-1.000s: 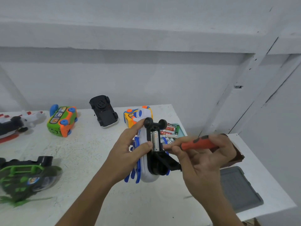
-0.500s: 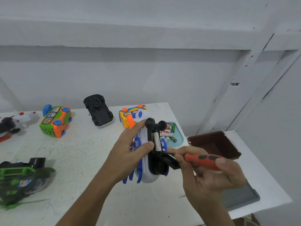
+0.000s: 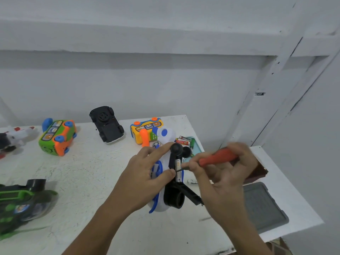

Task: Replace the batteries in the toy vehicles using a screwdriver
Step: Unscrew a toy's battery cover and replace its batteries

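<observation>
The left hand [image 3: 147, 178] is gripping the white and blue toy vehicle [image 3: 165, 188] above the desk [image 3: 88, 181], underside up, thumb lying beside the open battery bay. The right hand [image 3: 224, 181] is closing around the orange screwdriver [image 3: 217, 157], just right of the vehicle, its tip touching the battery [image 3: 178, 169] sitting in that bay. A loose battery [image 3: 192, 181] is lying on the desk right of the vehicle.

The table [image 3: 77, 183] is rough, speckled white paint. The held toy [image 3: 166, 183] is glossy plastic, the screwdriver [image 3: 217, 159] handle matt orange, the tray [image 3: 261, 207] matt grey.
</observation>
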Demonstrator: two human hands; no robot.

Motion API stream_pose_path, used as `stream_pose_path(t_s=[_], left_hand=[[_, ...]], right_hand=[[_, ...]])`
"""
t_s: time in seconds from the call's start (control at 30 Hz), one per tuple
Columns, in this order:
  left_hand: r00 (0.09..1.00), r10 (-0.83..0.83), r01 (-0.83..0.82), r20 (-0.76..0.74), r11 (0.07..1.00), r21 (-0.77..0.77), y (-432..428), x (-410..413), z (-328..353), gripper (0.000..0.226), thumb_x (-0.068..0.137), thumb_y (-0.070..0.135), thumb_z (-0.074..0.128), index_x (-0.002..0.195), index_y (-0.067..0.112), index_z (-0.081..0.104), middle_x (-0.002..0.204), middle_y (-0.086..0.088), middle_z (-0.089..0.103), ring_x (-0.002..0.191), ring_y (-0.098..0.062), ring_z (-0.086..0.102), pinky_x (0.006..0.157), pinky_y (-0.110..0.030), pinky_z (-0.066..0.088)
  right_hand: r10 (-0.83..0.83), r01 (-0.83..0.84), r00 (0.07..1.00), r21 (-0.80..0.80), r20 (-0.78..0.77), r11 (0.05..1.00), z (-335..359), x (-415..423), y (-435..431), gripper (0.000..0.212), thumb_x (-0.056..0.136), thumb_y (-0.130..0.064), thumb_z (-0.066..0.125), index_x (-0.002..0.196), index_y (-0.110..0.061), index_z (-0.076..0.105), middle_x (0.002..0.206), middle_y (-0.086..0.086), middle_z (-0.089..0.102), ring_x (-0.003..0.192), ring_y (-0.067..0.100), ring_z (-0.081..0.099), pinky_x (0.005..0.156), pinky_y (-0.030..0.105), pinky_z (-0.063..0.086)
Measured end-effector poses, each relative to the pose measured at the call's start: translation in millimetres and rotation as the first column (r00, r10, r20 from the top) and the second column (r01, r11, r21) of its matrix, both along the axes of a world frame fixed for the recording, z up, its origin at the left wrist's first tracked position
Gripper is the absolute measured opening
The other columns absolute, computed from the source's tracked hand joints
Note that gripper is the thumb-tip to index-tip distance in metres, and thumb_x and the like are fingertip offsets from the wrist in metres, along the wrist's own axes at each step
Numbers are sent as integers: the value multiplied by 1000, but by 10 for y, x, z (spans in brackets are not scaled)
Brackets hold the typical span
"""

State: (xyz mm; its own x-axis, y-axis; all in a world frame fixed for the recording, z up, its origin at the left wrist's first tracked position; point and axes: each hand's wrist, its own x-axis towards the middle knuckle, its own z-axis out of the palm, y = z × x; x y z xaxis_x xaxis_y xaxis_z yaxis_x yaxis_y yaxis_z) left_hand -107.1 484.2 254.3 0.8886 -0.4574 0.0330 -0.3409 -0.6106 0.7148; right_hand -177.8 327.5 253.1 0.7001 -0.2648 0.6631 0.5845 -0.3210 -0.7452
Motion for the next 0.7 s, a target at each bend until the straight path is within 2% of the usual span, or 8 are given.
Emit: stream_pose_path(t_s=[0.1,0.17,0.3,0.37,0.43,0.53,0.6,0.7], left_hand=[[1000,1,-1,19,1000,-11,5,6,11,47,84,62,46,119,73,17,134,17,39,120,-5,37,93,-24,31],[999,-3,3,32,1000,0,18,6,6,48,91,54,52,111,75,14,135,17,38,118,-4,34,95,-25,31],[1000,1,-1,19,1000,3,46,17,-4,51,91,50,53,107,77,13,130,22,35,117,-3,31,99,-29,34],[1000,-5,5,2,1000,-14,51,27,-4,51,92,49,53,110,75,14,126,23,33,118,-3,33,99,-29,33],[999,-7,5,-35,998,-66,54,30,-7,50,92,47,54,112,72,16,123,24,34,115,-2,35,97,-26,32],[995,7,-24,-98,985,-172,59,29,-6,43,88,56,53,115,70,23,117,29,40,106,-2,45,92,-23,33],[993,15,-39,-116,977,-208,47,28,-10,40,89,55,51,114,70,23,112,36,38,105,-1,46,90,-22,32],[992,14,-43,-124,971,-233,24,24,-8,45,96,40,52,111,71,23,108,45,31,105,-1,46,90,-18,33]], right_hand=[[-18,23,999,-149,35,989,13,-4,50,81,82,5,65,120,-58,31,86,10,60,79,25,68,70,36,60],[-23,30,998,-151,51,988,29,-17,38,79,83,1,63,119,-61,32,84,11,61,76,22,68,68,32,60],[-88,95,993,-101,79,990,-19,-41,-56,73,85,4,64,122,-46,27,87,0,61,74,24,68,64,37,59],[-106,108,993,-35,47,994,7,-42,-90,76,83,13,63,119,-43,26,85,-4,61,74,25,69,66,39,60],[-73,79,996,133,-53,988,68,-25,-109,76,82,19,61,116,-40,27,83,9,62,69,30,70,69,41,60],[5,48,990,368,-142,929,155,58,-130,69,83,17,61,117,-33,27,80,22,62,66,38,70,71,42,61],[28,27,991,391,-133,920,210,134,-97,68,84,16,61,117,-31,26,80,26,61,67,39,70,73,43,60],[19,-2,998,283,-58,959,220,215,-20,70,82,18,62,115,-33,27,80,25,60,71,38,69,76,46,60]])
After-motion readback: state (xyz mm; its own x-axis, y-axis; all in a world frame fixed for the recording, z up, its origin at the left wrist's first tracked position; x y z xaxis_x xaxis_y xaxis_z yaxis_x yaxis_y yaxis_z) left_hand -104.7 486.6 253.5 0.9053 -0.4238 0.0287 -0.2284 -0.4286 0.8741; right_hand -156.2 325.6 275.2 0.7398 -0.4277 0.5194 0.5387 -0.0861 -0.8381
